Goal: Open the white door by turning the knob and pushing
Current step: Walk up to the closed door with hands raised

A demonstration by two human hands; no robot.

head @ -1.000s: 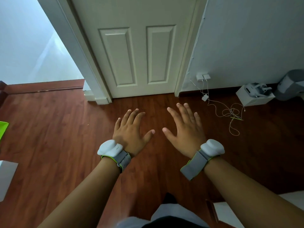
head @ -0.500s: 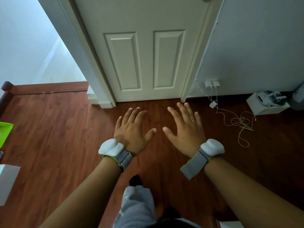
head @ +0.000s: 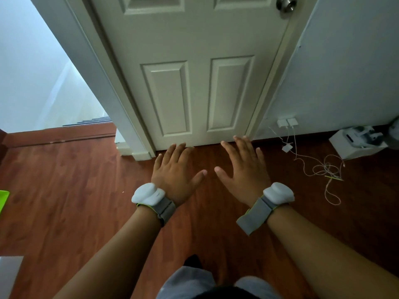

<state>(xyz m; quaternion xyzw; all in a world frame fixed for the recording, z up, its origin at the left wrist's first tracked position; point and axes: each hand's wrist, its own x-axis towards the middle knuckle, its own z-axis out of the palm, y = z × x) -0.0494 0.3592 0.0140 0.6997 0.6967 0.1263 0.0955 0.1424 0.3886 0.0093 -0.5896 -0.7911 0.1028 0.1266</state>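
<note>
I record 2 empty hands, left hand (head: 176, 173) and right hand (head: 244, 171), fingers spread wide, palms down over the wooden floor (head: 64, 190), both well below the metal knob (head: 286, 4) at the white door (head: 194, 39)'s upper right edge, touching nothing.

The floor (head: 64, 201) is reddish-brown wood laminate. At its far right edge, against the pale wall (head: 345, 72), a white box (head: 356, 145) holds what looks like a white device, too blurred to tell. Just left of it, two white plugs (head: 287, 122) sit low on the wall, and thin white cables (head: 323, 169) trail down in a loose tangle on the floor. At the left edge lies a bright green object (head: 3, 199), mostly cut off. A white item (head: 9, 275) shows at the near left corner.
</note>
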